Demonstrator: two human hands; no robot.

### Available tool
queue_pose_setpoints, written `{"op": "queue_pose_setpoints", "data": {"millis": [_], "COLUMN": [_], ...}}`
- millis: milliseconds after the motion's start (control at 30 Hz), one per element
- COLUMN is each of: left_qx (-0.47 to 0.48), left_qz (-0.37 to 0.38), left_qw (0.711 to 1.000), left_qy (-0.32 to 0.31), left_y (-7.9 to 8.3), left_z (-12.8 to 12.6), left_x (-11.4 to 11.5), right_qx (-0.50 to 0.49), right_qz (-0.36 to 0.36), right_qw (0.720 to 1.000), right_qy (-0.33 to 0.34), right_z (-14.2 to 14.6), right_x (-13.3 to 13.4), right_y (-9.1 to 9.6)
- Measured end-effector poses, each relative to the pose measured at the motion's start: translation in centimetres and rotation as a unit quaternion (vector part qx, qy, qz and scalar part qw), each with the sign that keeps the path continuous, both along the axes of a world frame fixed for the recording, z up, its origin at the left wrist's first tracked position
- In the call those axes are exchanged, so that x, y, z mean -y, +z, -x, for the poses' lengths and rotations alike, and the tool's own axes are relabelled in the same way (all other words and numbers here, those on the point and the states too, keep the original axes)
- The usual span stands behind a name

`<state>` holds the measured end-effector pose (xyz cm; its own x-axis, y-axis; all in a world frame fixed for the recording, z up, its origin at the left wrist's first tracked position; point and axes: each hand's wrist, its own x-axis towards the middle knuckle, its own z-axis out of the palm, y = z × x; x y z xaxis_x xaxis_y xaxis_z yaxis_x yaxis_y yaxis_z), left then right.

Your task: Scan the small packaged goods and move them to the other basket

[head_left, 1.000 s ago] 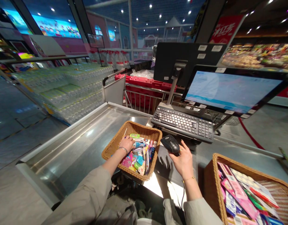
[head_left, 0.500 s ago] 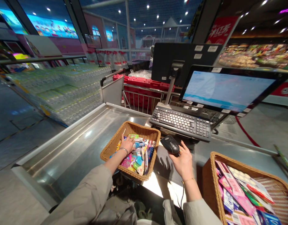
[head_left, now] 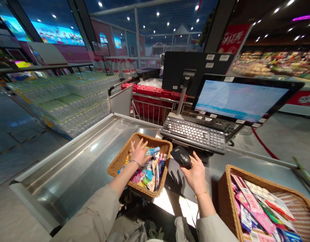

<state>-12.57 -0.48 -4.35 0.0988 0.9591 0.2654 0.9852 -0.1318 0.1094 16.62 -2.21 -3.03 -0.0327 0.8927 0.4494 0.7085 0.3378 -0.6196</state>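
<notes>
My left hand (head_left: pixel 140 154) is over the left wicker basket (head_left: pixel 116 162), its fingers spread apart. A blue packaged item (head_left: pixel 154 151) pokes out beside its thumb side; whether the hand touches it I cannot tell. Beneath the hand lies a jumble of small colourful packages (head_left: pixel 148 174), partly covered by it. My right hand (head_left: pixel 195 173) is closed round a black handheld barcode scanner (head_left: pixel 180 156), just right of this basket. The scanner's head points up and left, toward the basket's right rim.
A second wicker basket (head_left: pixel 222 188) with pink, blue and white packages stands at the right. Behind the scanner are a keyboard (head_left: pixel 194 132) and a lit monitor (head_left: pixel 240 99). The metal counter (head_left: pixel 94 148) has a raised left edge. Stacked bottles (head_left: pixel 74 101) stand beyond.
My left hand has risen slightly and its fingers have spread. The blue item beside it now sits higher and more tilted. The scanner stays in my right hand, and the view has shifted a little.
</notes>
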Motion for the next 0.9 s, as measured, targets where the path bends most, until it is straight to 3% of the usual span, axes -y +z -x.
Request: {"op": "queue_pose_setpoints", "data": {"millis": [400,900], "left_qx": [0.019,0.036], "left_qz": [-0.098,-0.104], "left_qw": [0.994,0.990], "left_qy": [-0.042,-0.085], "left_y": [3.7,4.6], "left_z": [-5.2,-8.2], "left_x": [-0.2,-1.7], "right_qx": [0.016,0.023], "right_qz": [0.000,-0.001], "right_qw": [1.000,0.999], "right_qy": [-0.002,-0.033], "right_z": [0.0,-1.5], "right_x": [0.5,1.1], "right_y": [1.0,1.4]}}
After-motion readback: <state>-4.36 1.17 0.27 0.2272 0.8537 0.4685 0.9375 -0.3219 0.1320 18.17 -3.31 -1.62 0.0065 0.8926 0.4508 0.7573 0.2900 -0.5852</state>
